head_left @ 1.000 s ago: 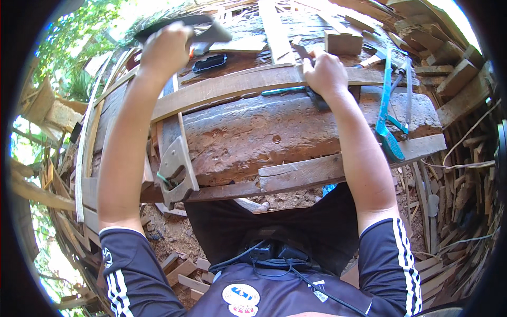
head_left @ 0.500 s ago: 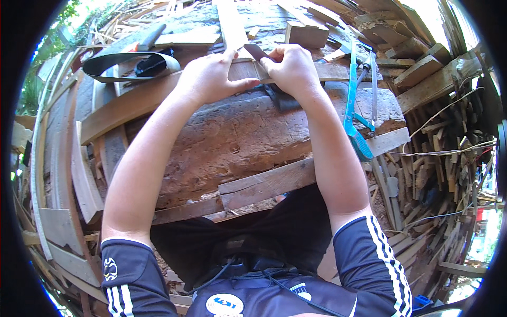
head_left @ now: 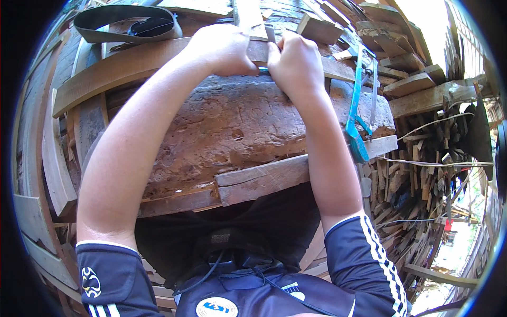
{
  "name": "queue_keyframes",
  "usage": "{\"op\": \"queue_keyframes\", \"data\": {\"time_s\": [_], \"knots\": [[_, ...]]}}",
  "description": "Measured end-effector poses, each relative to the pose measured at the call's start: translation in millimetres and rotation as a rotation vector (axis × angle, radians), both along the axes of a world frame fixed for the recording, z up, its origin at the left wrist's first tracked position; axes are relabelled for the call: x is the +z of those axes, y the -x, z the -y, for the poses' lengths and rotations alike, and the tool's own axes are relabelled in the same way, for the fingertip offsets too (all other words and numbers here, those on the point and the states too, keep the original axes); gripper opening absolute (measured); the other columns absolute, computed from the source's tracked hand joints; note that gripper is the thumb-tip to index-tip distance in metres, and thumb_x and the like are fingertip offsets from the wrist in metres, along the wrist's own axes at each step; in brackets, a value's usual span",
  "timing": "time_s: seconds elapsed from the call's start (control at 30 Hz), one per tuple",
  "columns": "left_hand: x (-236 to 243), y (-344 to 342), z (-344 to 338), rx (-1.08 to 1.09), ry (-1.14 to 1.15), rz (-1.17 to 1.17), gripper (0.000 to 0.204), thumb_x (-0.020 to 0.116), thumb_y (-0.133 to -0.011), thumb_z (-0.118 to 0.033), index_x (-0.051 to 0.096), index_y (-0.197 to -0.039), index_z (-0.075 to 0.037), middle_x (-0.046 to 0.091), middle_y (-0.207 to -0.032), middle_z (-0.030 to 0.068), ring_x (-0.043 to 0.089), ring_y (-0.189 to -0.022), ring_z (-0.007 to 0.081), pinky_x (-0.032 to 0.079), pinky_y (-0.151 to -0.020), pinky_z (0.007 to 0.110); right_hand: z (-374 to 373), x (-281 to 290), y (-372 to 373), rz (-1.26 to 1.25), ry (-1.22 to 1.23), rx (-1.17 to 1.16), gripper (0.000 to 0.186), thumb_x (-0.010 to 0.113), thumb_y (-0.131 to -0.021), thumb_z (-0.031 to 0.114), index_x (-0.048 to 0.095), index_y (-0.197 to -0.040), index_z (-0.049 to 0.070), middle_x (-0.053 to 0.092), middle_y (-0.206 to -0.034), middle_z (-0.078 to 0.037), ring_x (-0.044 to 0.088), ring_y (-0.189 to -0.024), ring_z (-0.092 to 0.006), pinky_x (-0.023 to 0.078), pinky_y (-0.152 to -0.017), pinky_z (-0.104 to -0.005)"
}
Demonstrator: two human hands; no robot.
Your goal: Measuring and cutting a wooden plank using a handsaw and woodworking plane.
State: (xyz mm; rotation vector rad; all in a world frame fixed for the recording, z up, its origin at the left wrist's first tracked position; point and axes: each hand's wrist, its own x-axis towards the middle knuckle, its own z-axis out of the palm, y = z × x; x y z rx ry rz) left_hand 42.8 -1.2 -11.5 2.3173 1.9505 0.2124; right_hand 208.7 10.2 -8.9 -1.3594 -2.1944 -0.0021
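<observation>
Right now both fists are bunched together at the far side of the big rough log [head_left: 232, 132] that lies across in front of me. My left hand [head_left: 224, 50] is curled tight, knuckles up, over the long flat plank [head_left: 132, 63] that runs along the log's far edge. My right hand [head_left: 297, 66] is clenched just beside it, nearly touching, and a sliver of blue-green [head_left: 263, 69] shows between the two fists; it looks like the handle of a small tool, though I cannot tell what kind, since my fingers hide the rest.

As I judge it, I am at the gripping and setting stage: both hands bear on one spot of the plank. The next move seems to call for steady downward pressure and keeping the plank from sliding on the log.

That plank is weathered brown, thin and long, slightly bowed by the lens, resting flat on top of the log. A narrow upright slat [head_left: 244, 13] rises just beyond my fists. A blue-framed saw [head_left: 359, 105] leans off to my right, well apart from my hands.
</observation>
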Motion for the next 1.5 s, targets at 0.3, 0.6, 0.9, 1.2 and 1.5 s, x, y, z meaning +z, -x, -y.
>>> {"op": "queue_keyframes", "data": {"time_s": [0.3, 0.6, 0.9, 1.2, 1.5], "knots": [[5.3, -0.6, 7.6, 0.01, -0.016, 0.003, 0.079, 0.079, -0.073, -0.053, 0.066, -0.128, 0.002, 0.074, -0.114, 0.0203, 0.073, -0.106, 0.0334, 0.058, -0.095, 0.042, -20.1, -7.0, 8.5, 0.033, -0.057, 0.051, 0.019, 0.07, -0.09, 0.017, 0.069, -0.084, -0.001, 0.071, -0.081, -0.026, 0.072, -0.083, -0.0427, 0.056, -0.081, -0.0471], [11.7, -8.9, 3.6, -0.001, 0.024, 0.022, 0.065, 0.078, -0.073, -0.053, 0.074, -0.114, -0.004, 0.075, -0.112, 0.0188, 0.073, -0.106, 0.0314, 0.059, -0.094, 0.043, -44.3, -8.5, 3.3, -0.006, -0.003, 0.016, 0.022, 0.07, -0.091, 0.019, 0.068, -0.087, -0.002, 0.07, -0.083, -0.028, 0.071, -0.082, -0.0444, 0.055, -0.078, -0.0518], [22.6, -16.4, 5.7, -0.019, 0.081, 0.013, 0.075, 0.078, -0.072, -0.057, 0.067, -0.124, -0.004, 0.073, -0.118, 0.0183, 0.071, -0.112, 0.032, 0.056, -0.098, 0.042, -36.5, -13.2, -8.3, -0.021, -0.053, 0.005, 0.015, 0.067, -0.092, 0.015, 0.068, -0.09, -0.001, 0.072, -0.085, -0.026, 0.072, -0.085, -0.0432, 0.056, -0.08, -0.0519], [23.8, -12.5, 6.4, 0.031, 0.121, -0.009, 0.078, 0.079, -0.071, -0.058, 0.066, -0.123, -0.002, 0.073, -0.12, 0.0185, 0.071, -0.113, 0.0314, 0.056, -0.099, 0.042, -10.1, -3.0, -7.7, -0.042, 0.04, 0.026, 0.017, 0.065, -0.091, 0.014, 0.068, -0.092, -0.003, 0.071, -0.085, -0.029, 0.072, -0.083, -0.0449, 0.058, -0.077, -0.053], [15.3, -6.6, 12.9, 0.058, 0.088, 0.022, 0.079, 0.078, -0.07, -0.059, 0.067, -0.122, -0.001, 0.073, -0.12, 0.0188, 0.072, -0.111, 0.0316, 0.056, -0.098, 0.043, 0.7, -16.2, -1.8, 0.004, -0.002, -0.021, 0.016, 0.066, -0.091, 0.015, 0.067, -0.094, -0.001, 0.072, -0.086, -0.028, 0.073, -0.085, -0.0451, 0.059, -0.076, -0.053]]}}
